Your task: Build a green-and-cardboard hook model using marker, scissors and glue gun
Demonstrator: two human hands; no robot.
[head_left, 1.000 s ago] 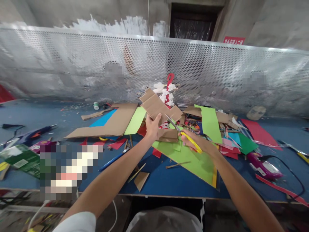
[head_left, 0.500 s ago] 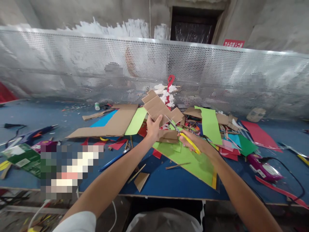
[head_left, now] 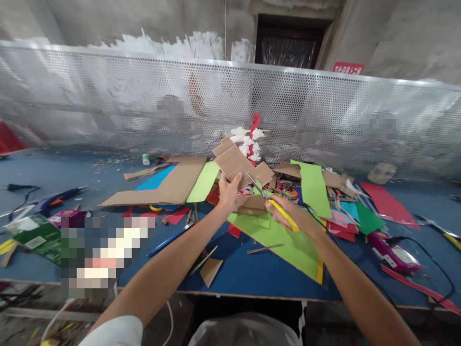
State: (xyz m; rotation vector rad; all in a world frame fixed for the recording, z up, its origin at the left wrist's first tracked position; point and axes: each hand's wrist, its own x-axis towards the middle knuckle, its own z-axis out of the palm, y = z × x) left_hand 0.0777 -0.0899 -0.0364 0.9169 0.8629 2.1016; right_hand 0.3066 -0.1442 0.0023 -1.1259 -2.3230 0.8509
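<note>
My left hand (head_left: 227, 192) grips the lower edge of a jagged brown cardboard piece (head_left: 237, 162) and holds it up above the blue table (head_left: 252, 269). My right hand (head_left: 288, 217) is closed round the yellow handles of a pair of scissors (head_left: 270, 199). The steel blades point up and to the left and meet the cardboard's right edge beside my left thumb. Under both hands lies a large light-green paper sheet (head_left: 284, 240).
A big cardboard offcut (head_left: 169, 185), coloured paper scraps (head_left: 345, 211), a purple glue gun (head_left: 392, 252) with a black cord, a blue pen (head_left: 169, 238) and a green box (head_left: 32, 235) litter the table. A perforated metal screen (head_left: 108, 96) stands behind it.
Both hands, the cardboard and the scissors have stayed almost where they were. The view has tipped slightly, so everything sits a little lower in the picture.
</note>
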